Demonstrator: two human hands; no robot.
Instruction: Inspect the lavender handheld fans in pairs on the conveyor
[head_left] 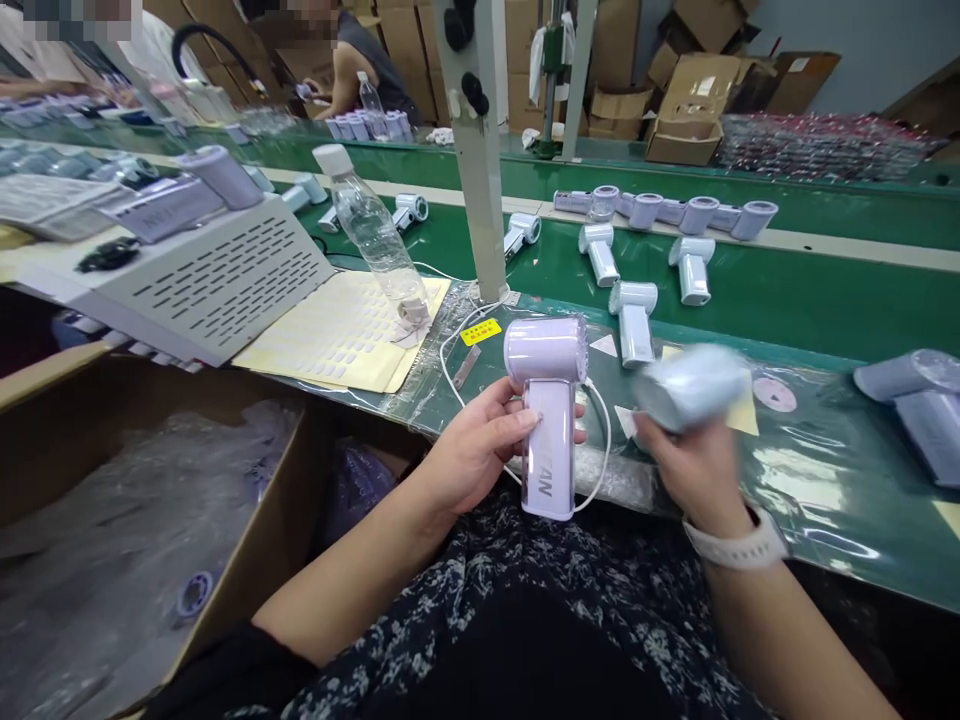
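My left hand [474,445] is closed around the handle of a lavender handheld fan [551,440], held upright over the table's front edge with grey lettering on its handle. A white cable [604,430] loops behind that fan; whether it is plugged in, I cannot tell. To the right, my right hand [701,475] grips a pale blue handheld fan [694,385], smeared by motion, tilted above the green table mat. Just beyond it lies another pale blue fan [636,325] on the mat.
Several fans stand on the green conveyor belt [825,290]. A purple fan [930,410] lies far right. Left are a water bottle [375,235], sticker sheets [330,335], a slotted metal box [225,270] and an open carton [300,480]. A metal post [480,150] rises ahead; people work beyond.
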